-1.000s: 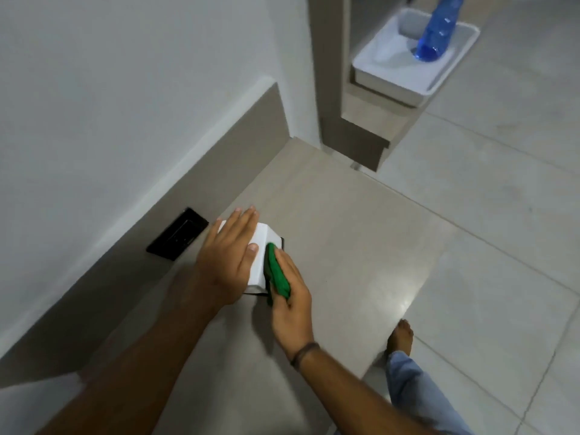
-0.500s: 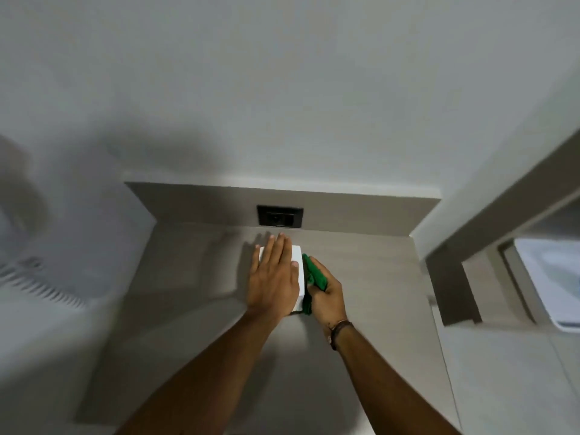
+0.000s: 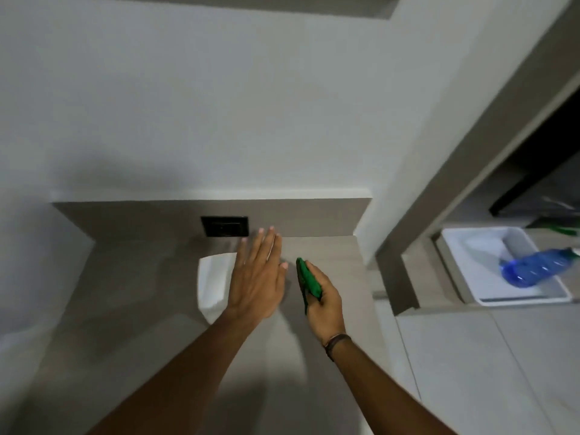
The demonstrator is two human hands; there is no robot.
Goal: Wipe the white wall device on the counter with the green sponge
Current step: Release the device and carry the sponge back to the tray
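Observation:
The white wall device (image 3: pixel 213 282) lies on the grey counter (image 3: pixel 131 309), below a black socket. My left hand (image 3: pixel 259 277) is flat with fingers straight and together, hovering just right of the device and covering its right edge; whether it touches the device I cannot tell. My right hand (image 3: pixel 324 298) is further right, apart from the device, shut on the green sponge (image 3: pixel 309 281), which sticks out between thumb and fingers.
A black socket plate (image 3: pixel 224 226) sits in the counter's back panel. To the right, beyond the counter's end, a white tray (image 3: pixel 470 271) on a lower shelf holds a blue bottle (image 3: pixel 536 268). Tiled floor lies at the lower right.
My left hand has lifted off the device and shifted right, leaving most of it uncovered. My right hand with the sponge has pulled away from the device's side. The camera view swung.

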